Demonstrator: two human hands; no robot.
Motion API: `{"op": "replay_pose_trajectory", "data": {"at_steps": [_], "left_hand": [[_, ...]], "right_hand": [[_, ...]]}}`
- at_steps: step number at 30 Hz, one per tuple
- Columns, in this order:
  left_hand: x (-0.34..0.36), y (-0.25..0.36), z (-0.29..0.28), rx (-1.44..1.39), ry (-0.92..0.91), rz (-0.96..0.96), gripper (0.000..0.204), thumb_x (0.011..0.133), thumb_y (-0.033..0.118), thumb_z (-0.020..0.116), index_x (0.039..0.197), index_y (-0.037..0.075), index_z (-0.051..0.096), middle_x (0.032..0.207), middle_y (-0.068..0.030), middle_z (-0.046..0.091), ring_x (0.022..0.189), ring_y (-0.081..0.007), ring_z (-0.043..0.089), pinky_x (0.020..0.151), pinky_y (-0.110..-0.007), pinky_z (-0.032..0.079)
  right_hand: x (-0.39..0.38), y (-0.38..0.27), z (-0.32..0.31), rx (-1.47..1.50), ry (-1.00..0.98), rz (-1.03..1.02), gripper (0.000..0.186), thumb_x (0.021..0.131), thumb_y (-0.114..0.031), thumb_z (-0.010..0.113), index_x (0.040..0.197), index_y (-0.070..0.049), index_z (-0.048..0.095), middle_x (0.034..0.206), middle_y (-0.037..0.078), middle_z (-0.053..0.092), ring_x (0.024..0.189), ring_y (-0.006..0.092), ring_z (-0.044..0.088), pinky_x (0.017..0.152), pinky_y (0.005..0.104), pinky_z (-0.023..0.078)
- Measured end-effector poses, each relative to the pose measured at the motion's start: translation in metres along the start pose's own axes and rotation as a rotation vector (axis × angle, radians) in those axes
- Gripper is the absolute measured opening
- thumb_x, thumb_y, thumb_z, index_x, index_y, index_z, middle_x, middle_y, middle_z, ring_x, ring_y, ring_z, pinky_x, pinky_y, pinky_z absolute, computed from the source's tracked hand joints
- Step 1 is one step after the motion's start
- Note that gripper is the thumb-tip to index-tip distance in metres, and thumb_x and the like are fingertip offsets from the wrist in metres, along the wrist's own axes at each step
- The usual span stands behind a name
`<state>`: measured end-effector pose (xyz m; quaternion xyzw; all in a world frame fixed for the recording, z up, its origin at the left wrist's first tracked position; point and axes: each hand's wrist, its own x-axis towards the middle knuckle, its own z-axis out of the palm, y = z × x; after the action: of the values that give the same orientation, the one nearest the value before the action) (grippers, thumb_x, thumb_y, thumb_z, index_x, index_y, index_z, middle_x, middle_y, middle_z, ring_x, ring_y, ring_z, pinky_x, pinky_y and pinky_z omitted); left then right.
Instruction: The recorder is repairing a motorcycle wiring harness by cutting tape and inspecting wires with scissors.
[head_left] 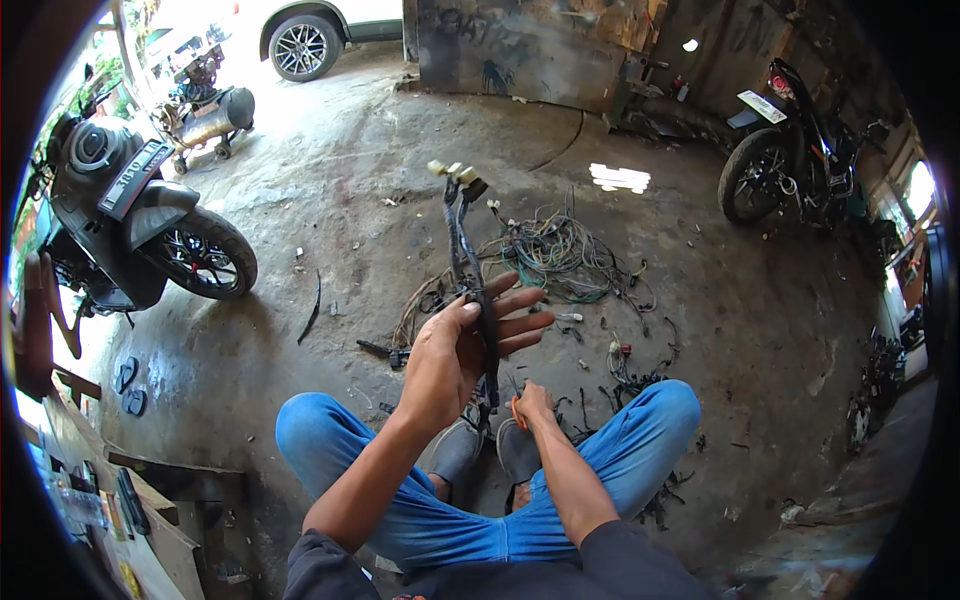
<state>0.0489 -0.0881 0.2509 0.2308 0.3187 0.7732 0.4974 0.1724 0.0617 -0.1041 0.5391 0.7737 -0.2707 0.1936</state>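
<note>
A dark, tape-wrapped wiring harness [487, 340] runs upright across my left hand [437, 360]. My thumb pins it against the palm side while the other fingers stretch out to the right. At its upper end the harness splits into two branches, tipped with cream and dark plug connectors [460, 172]. Its lower end hangs down between my shoes. Low and to the right, my right hand [538, 402] is closed round orange-handled scissors [518, 412]; their blades are small and hard to make out against the dark pieces there.
Beyond my hands lies a tangled heap of wires [565, 255] on the concrete floor. Cut black scraps and connectors [625, 375] are scattered around my feet. One motorbike [125, 200] stands at left, another [780, 150] at far right. Sandals [130, 385] lie at left, by a wooden bench [150, 500].
</note>
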Motion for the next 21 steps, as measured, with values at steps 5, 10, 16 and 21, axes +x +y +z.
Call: {"op": "replay_pose_trajectory", "data": {"at_steps": [5,10,16,21], "left_hand": [[0.004,-0.006,-0.011,-0.102,0.063,-0.015,0.049,0.098,0.012,0.028,0.141,-0.010,0.036,0.139,-0.0304,0.052,0.124,-0.0474,0.057,0.107,-0.054,0.047],[0.005,-0.020,-0.026,-0.081,0.047,0.061,0.039,0.101,0.008,0.031,0.133,-0.011,0.041,0.133,-0.0328,0.055,0.121,-0.0479,0.059,0.103,-0.057,0.050],[0.010,-0.030,-0.029,0.092,0.034,0.196,0.033,0.108,0.011,0.033,0.128,-0.011,0.047,0.125,-0.0304,0.060,0.117,-0.0434,0.063,0.095,-0.049,0.059],[0.018,-0.033,-0.021,0.196,0.050,0.255,0.033,0.109,0.011,0.034,0.129,-0.009,0.049,0.124,-0.0270,0.062,0.114,-0.0413,0.065,0.093,-0.044,0.060]], "right_hand": [[0.006,0.001,-0.002,0.093,0.072,-0.105,0.048,0.083,-0.026,0.073,0.126,-0.008,0.061,0.121,0.021,0.066,0.116,0.0399,0.061,0.099,0.0474,0.050],[-0.085,-0.083,-0.098,1.004,0.493,-0.531,0.026,0.092,-0.010,0.057,0.116,0.001,0.059,0.108,0.016,0.067,0.104,0.0330,0.066,0.088,0.0369,0.051],[-0.180,-0.102,-0.150,1.561,0.251,-0.833,0.036,0.108,-0.030,0.043,0.126,0.000,0.052,0.107,0.008,0.063,0.095,0.0179,0.067,0.084,0.0324,0.054],[-0.198,-0.090,-0.153,1.619,-0.081,-0.760,0.045,0.109,-0.040,0.040,0.133,-0.003,0.052,0.113,0.009,0.064,0.097,0.0137,0.066,0.083,0.0267,0.053]]}}
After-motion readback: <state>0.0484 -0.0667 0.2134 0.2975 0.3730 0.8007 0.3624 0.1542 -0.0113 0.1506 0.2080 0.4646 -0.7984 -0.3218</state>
